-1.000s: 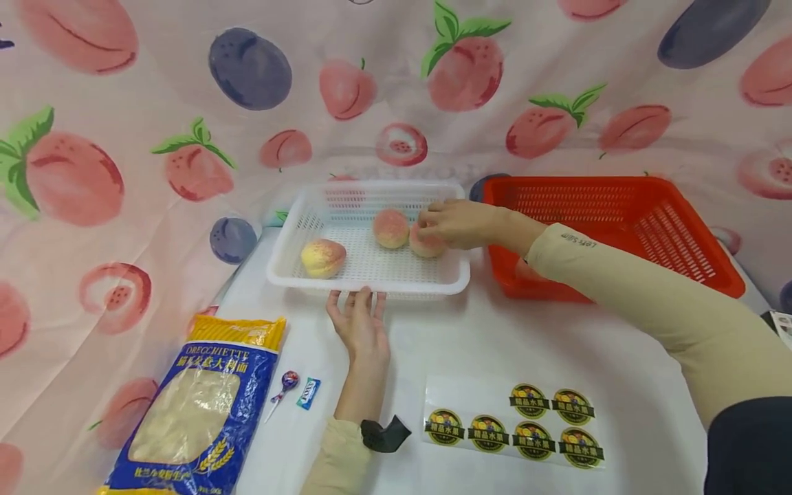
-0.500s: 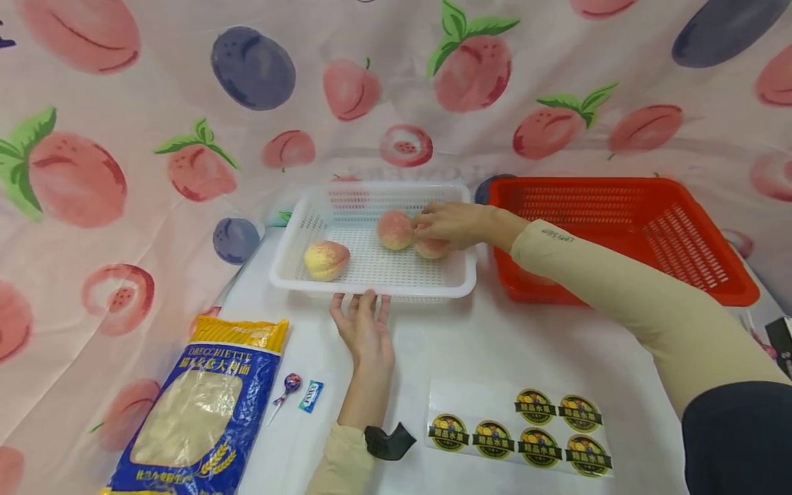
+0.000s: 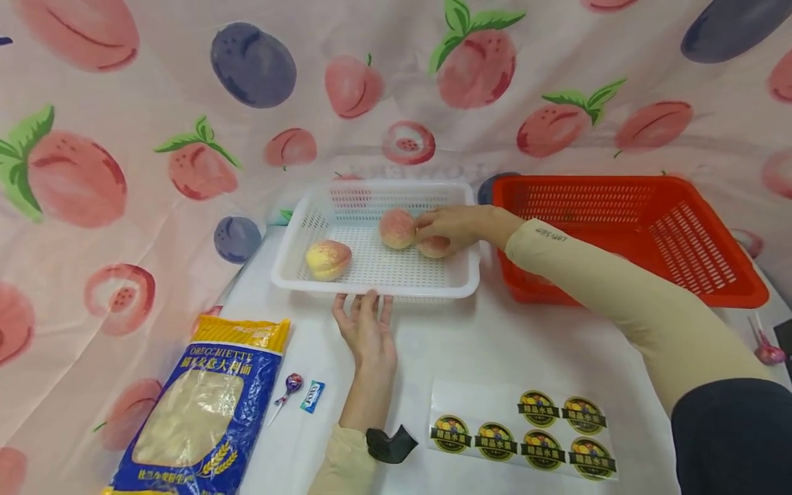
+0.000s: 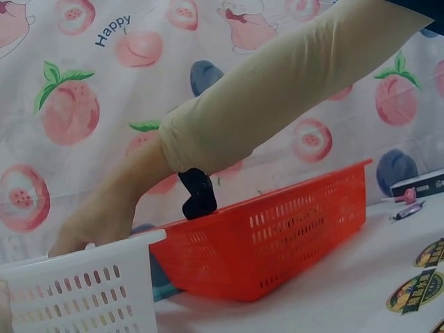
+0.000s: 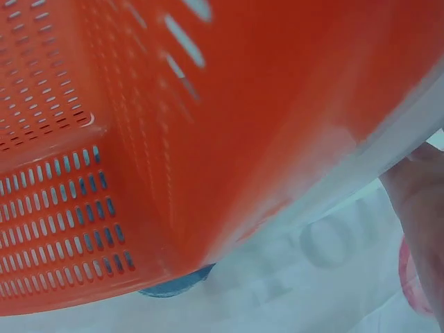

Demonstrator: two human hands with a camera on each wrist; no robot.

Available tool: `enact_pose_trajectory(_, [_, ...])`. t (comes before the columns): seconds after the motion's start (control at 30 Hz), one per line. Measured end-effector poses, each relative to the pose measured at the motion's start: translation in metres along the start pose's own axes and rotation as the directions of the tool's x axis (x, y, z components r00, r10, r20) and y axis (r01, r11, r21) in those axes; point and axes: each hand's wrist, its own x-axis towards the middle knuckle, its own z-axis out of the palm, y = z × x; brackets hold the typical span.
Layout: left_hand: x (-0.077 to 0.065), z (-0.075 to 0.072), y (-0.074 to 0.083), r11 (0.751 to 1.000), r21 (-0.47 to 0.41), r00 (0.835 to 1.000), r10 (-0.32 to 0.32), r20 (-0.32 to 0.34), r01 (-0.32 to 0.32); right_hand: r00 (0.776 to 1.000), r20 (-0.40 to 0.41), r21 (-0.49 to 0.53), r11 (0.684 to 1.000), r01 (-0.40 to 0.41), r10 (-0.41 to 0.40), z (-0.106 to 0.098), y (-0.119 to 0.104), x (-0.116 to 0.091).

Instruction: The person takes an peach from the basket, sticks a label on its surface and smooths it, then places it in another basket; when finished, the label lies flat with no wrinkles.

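In the white basket [image 3: 377,290], several peaches lie on the slatted floor. My right hand [image 3: 460,225] reaches in from the right and grips the rightmost peach [image 3: 433,248], its fingers curled over the top and hiding much of it. Close beside those fingertips sits a second peach [image 3: 397,229]; a yellow and pink peach [image 3: 328,260] lies at the front left. My left hand [image 3: 368,337] is palm up in front of the basket, its extended fingers touching the underside of the front rim. In the right wrist view only part of the right hand [image 5: 420,191] shows at the edge.
A red basket [image 3: 637,180] stands to the right, under my right forearm. On the white table lie a blue pasta bag [image 3: 192,412], a lollipop [image 3: 291,386], a wrapped candy [image 3: 312,397] and a sticker sheet [image 3: 522,440]. Another lollipop [image 3: 769,352] lies at far right.
The head view has shifted slightly, so most things appear a little further right. My right hand has settled further over the peach, covering more of its top. The left hand stays at the rim.
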Motion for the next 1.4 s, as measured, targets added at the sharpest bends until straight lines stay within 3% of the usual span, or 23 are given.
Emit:
enact_pose_trajectory(0.2, [0.0,-0.001,0.001,1.0,0.029,1.0,0.005,0.011,-0.006,0.999,-0.014,0.09,0.995,-0.04,0.041,0.0,0.005,0.0])
enact_pose_trajectory(0.33, [0.0,-0.001,0.0,1.0,0.028,1.0,0.003,0.017,-0.003,0.997,-0.06,0.104,0.994,-0.041,0.048,0.0,0.009,0.0])
enact_pose_trajectory(0.7, [0.0,0.002,-0.001,1.0,0.023,0.999,0.007,0.034,-0.008,0.995,-0.042,0.127,0.988,-0.085,0.091,-0.002,0.011,0.001])
enact_pose_trajectory(1.1, [-0.001,0.0,0.0,0.999,0.035,1.0,0.007,0.022,-0.008,0.996,-0.034,0.174,0.982,-0.077,0.085,0.0,0.01,-0.001])
enact_pose_trajectory(1.4, [0.0,0.0,-0.001,0.999,0.036,1.0,0.009,0.006,-0.009,0.997,-0.06,0.162,0.986,-0.041,0.051,-0.013,0.001,-0.005])
